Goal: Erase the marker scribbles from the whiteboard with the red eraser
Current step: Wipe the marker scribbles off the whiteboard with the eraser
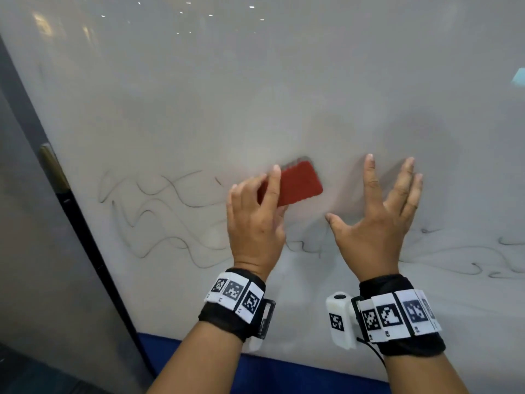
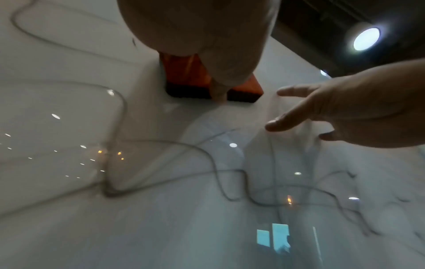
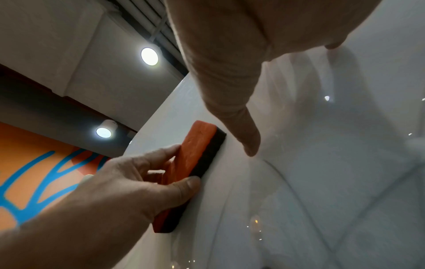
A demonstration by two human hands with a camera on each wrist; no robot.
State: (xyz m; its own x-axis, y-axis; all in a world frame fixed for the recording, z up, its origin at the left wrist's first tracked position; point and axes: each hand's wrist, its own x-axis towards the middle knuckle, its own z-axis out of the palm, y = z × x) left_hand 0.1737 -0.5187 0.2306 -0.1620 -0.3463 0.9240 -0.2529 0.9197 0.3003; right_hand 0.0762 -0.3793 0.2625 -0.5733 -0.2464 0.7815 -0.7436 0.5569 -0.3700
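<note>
The glossy whiteboard [image 1: 255, 95] bears grey wavy marker scribbles [image 1: 159, 220] at lower left and lower right; a red eraser [image 1: 298, 183] lies flat against it between them.

eraser [image 1: 298, 183] on whiteboard [image 1: 255, 95], scribbles [image 1: 159, 217] left, right hand [image 1: 377, 223] right

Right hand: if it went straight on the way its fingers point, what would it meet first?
The right hand is open, fingers spread, pointing up along the whiteboard. That stretch looks bare and wiped; the eraser sits off to its left, held by the left hand. Likely only board, though fingertip contact is unclear.
</note>
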